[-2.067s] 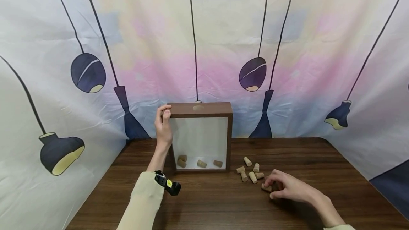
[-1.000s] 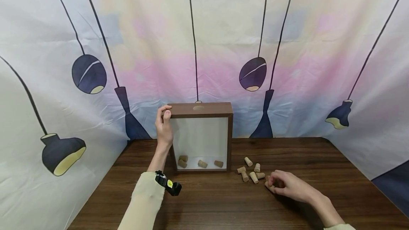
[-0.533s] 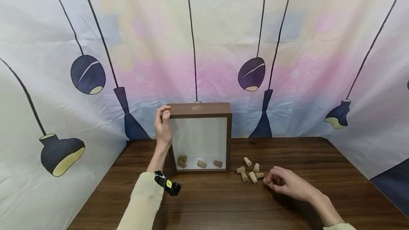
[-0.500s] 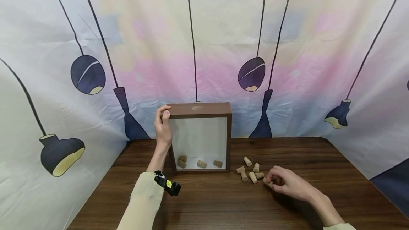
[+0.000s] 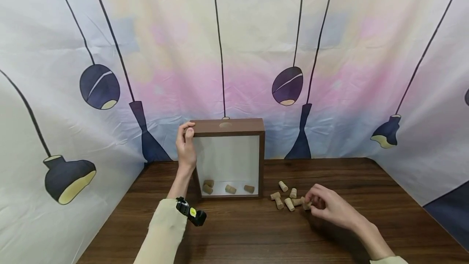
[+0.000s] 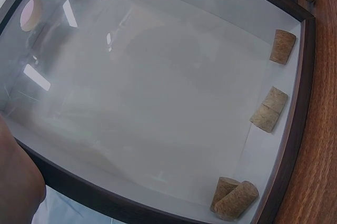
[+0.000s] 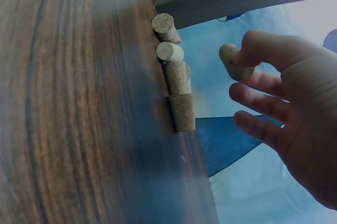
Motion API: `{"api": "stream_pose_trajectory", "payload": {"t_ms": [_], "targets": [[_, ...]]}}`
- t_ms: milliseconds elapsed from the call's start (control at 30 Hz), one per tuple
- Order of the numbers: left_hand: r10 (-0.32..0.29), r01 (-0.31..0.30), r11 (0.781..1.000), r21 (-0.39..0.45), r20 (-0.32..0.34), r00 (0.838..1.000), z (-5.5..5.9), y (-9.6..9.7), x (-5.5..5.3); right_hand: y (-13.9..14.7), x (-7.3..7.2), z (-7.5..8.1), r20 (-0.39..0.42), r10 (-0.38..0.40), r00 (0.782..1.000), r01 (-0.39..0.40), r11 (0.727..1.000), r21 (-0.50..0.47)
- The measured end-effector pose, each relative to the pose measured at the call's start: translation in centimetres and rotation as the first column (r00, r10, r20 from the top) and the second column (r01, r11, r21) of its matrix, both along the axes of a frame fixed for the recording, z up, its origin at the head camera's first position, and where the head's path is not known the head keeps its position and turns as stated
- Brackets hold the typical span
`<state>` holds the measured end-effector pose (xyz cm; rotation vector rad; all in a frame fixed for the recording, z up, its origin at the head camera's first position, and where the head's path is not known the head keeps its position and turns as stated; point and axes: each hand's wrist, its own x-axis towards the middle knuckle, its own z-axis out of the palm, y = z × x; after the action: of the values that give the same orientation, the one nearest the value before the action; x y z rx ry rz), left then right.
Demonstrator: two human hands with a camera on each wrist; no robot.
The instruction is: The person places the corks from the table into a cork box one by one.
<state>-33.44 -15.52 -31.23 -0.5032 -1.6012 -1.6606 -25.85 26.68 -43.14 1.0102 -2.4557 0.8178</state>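
Note:
My left hand (image 5: 186, 150) grips the upper left corner of a shallow brown-framed shadow box (image 5: 261, 162), which stands upright on the table. A round hole (image 6: 30, 14) pierces its top side. Behind the clear front, several corks (image 5: 230, 189) lie along the bottom, two of them stacked in the left corner. My right hand (image 5: 331, 206) is to the right of the box and pinches a cork (image 7: 231, 62) between thumb and finger. In the right wrist view this cork shows clear of the table. Several loose corks (image 5: 289, 204) lie close to the left of that hand.
The dark wood-grain table (image 5: 234, 235) stretches out in front of the box. Behind it hangs a pastel cloth backdrop (image 5: 249, 52) printed with dark lamps. A black strap with a small device (image 5: 191, 212) is on the left wrist.
My right hand has picked up the cork from the table and moved slightly away from me, raising it beside the loose corks. The left hand and the box stay in place.

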Motion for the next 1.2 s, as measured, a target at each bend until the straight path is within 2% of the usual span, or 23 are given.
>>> {"api": "stream_pose_trajectory", "payload": {"t_ms": [233, 467, 667, 1200], "targets": [[0.004, -0.004, 1.0, -0.011, -0.004, 1.0, -0.1, -0.1, 0.0, -0.8, 0.2, 0.4, -0.089, -0.008, 0.996, 0.001, 0.996, -0.088], [0.01, -0.01, 1.0, -0.005, -0.002, 1.0, -0.2, -0.1, 0.0, -1.5, -0.1, 1.6, -0.212, -0.016, 0.977, -0.018, 0.988, -0.156], [0.001, -0.001, 1.0, -0.001, 0.0, 1.0, -0.2, -0.1, 0.0, -2.2, -0.5, 3.6, -0.311, 0.011, 0.95, -0.06, 0.987, -0.148], [-0.003, 0.003, 1.0, -0.008, -0.008, 1.0, -0.1, -0.2, 0.1, -4.9, -0.8, 9.8, -0.388, 0.048, 0.92, -0.095, 0.99, -0.103]]}}
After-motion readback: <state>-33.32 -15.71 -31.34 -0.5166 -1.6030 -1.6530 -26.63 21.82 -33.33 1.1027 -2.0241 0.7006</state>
